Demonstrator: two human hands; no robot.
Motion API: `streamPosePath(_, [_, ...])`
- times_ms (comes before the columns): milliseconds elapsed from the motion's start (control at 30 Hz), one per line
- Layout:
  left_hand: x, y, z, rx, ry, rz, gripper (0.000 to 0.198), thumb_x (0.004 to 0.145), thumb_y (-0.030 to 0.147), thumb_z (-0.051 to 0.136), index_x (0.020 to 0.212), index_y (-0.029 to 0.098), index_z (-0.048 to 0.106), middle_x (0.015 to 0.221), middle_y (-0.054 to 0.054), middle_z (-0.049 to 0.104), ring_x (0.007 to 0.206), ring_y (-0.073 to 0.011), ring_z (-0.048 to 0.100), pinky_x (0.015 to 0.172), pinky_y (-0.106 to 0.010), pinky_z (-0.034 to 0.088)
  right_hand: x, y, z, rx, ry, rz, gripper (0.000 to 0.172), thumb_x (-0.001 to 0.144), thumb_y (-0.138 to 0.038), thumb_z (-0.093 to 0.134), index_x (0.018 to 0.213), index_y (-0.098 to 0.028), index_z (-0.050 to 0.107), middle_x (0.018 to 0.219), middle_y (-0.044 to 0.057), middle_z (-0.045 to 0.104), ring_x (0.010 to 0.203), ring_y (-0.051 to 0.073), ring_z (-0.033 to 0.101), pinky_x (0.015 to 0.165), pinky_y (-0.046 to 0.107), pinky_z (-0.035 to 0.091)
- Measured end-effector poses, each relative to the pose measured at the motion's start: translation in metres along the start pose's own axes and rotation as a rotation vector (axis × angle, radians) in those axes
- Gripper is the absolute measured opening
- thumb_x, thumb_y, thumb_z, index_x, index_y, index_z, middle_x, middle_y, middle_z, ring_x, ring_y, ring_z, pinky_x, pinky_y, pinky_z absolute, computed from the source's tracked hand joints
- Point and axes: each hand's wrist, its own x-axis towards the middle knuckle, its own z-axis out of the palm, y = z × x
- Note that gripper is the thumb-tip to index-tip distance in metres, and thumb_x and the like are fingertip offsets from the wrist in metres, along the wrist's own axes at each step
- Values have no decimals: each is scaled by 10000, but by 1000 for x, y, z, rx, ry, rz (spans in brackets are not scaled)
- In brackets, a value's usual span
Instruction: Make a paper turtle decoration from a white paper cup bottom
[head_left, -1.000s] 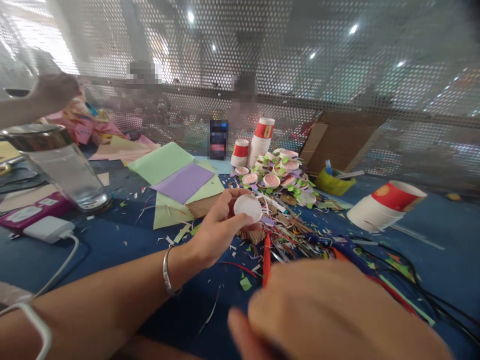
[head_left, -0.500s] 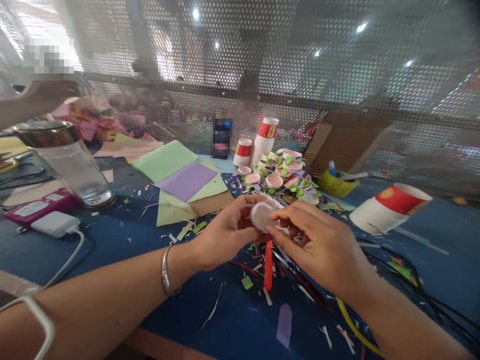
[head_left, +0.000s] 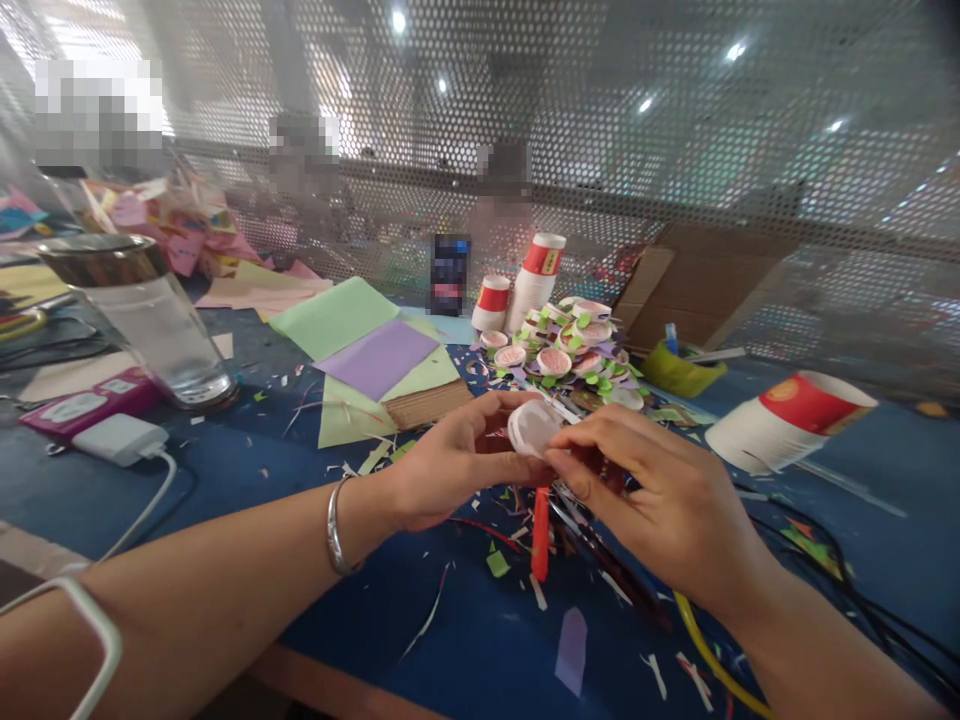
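We find left hand (head_left: 442,470) extended, grip clamped on white disc (head_left: 532,428), right hand (head_left: 667,500) angled inward, pinching its rim, a second ago lower, apart.

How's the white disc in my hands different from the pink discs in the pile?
The white disc shows a white face; the pink discs show pink faces inside white rims. The white disc is in the left hand, right hand at its edge; the pink discs lie in the pile. All are round.
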Motion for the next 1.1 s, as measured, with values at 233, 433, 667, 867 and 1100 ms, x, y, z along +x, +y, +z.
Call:
streamPosePath(233, [1, 0, -2, 56, -11, 43, 562, 744, 117, 803, 1253, 141, 565, 1105, -71, 644, 950, -149, 631, 872, -297, 522, -1, 0, -4, 28, -23, -22, 67, 924, -134, 623, 963, -178, 656, 895, 48, 658, 814, 145, 628, 731, 282, 501])
streamPosePath(433, [2, 1, -4, 56, -1, 28, 528, 741, 132, 813, 1213, 130, 576, 1022, -58, 662, 897, -134, 633, 851, -292, 510, 0, 1, -4, 44, -52, -30, 90, 935, -117, 596, 956, -196, 633, 874, 38, 643, 769, 139, 615, 687, 285, 493])
streamPosePath(667, [5, -1, -9, 104, -91, 15, 438, 752, 169, 818, 1156, 169, 650, 1030, -48, 684, 911, -131, 648, 892, -294, 504, -2, 1, -4, 52, -70, -49, 80, 930, -109, 597, 940, -187, 609, 848, 31, 613, 726, 127, 592, 636, 276, 470])
streamPosePath(867, [5, -2, -9, 80, -75, -11, 606, 728, 142, 826, 1297, 186, 622, 1030, -49, 709, 913, -129, 661, 892, -296, 522, -2, 2, -6, 55, -80, -47, 71, 935, -119, 591, 935, -189, 604, 843, 27, 610, 715, 126, 590, 635, 280, 473])
streamPosePath(1100, [4, -4, -10, 94, -55, -5, 727, 706, 160, 842, 1383, 207, 581, 1048, -61, 730, 891, -135, 668, 898, -322, 532, -2, 2, -7, 67, -86, -37, 75, 938, -127, 589, 948, -200, 605, 845, 27, 615, 712, 132, 600, 632, 282, 480])
